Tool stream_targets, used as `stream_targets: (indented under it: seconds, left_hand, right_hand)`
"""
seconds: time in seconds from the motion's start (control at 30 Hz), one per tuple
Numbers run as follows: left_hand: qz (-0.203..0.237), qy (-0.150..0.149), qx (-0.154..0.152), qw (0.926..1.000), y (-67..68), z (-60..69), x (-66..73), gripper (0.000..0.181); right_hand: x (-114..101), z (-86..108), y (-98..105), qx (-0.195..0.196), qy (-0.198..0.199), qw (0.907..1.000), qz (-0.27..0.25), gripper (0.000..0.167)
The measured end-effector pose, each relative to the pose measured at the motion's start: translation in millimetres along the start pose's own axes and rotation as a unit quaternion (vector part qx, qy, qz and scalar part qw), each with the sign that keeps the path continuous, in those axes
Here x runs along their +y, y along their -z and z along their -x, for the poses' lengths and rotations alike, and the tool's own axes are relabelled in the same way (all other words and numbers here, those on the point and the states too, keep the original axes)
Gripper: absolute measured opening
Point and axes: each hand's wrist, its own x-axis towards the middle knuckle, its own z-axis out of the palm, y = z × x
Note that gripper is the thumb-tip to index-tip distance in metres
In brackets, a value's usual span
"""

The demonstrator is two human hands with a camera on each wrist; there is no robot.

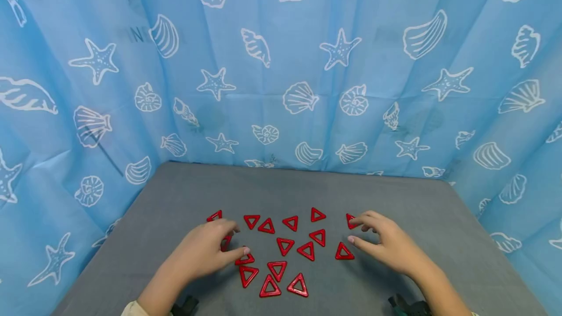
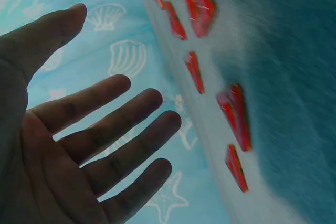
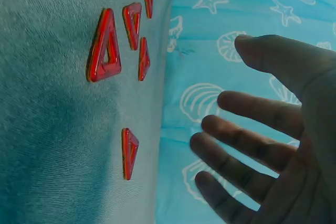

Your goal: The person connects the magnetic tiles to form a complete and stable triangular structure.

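Several red triangular frames with hollow centres lie scattered on the grey table, among them a red triangle [image 1: 344, 251] near the right thumb. My left hand [image 1: 206, 247] hovers over the left side of the group and partly hides a few pieces, such as the red triangle [image 1: 249, 275] just below its thumb. In the left wrist view its fingers are spread and hold nothing. My right hand [image 1: 386, 243] is above the table at the right, its fingertips overlapping a red triangle [image 1: 350, 221] in the head view. The right wrist view shows relaxed, parted fingers with nothing between them.
A grey cloth covers the table [image 1: 373, 194]. Behind it and along both sides hangs a blue curtain [image 1: 272, 77] printed with white shells and starfish. Dark devices [image 1: 408, 306] sit at both wrists.
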Motion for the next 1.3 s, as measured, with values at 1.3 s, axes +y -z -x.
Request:
stream_targets:
  seconds: [1.3]
  left_hand:
    - [0.274,0.0,-0.045,0.9607,-66.3,-130.0,32.7,0.026]
  right_hand:
    - [32,-106.4,-58,-0.109,-0.053,0.9721,-0.201,0.04]
